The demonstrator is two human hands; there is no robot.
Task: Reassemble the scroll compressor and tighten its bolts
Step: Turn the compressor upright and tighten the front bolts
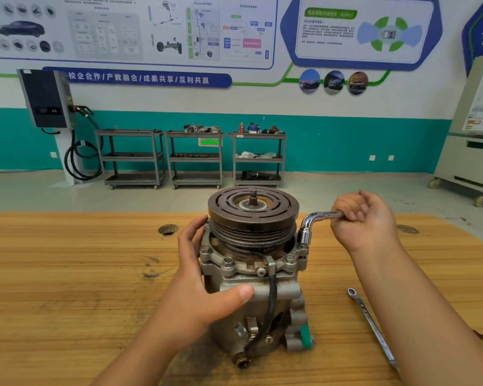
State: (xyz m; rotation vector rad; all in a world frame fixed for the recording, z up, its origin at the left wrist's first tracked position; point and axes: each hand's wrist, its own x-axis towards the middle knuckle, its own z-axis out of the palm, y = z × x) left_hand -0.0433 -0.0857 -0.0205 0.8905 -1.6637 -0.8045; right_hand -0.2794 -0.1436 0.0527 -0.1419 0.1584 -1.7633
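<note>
The compressor (251, 288) stood upright on the wooden table (67, 274), in the lower middle of the frame. Its dark grooved pulley (253, 210) was on top, and a short threaded shaft (253, 195) rose from the centre of the pulley.

The left hand (201, 277) gripped the compressor from the left side. Its fingers were curled around the metal body near the flange, and the thumb lay across the front. The right hand (365, 221), at the middle right of the frame, was closed in a fist around the handle of a bent socket wrench (313, 224). The socket end pointed down and sat on the right edge of the flange, just beside the pulley. The bolt under it was hidden by the socket. 3 other bolt heads (228, 260) showed on the front and left of the flange.

A black cable (271, 299) ran from a clamp at the front of the flange down to a brass fitting near the base. A green cap (306, 337) sat on the lower right of the body.

A flat wrench (371, 327) lay on the table at the lower right, apart from the compressor. A round hole (168, 229) was in the table left of the pulley.

In the upper middle, 3 grey carts (133, 157) stood along the teal wall. A charger box (46, 98) with a black hose hung at the upper left.
</note>
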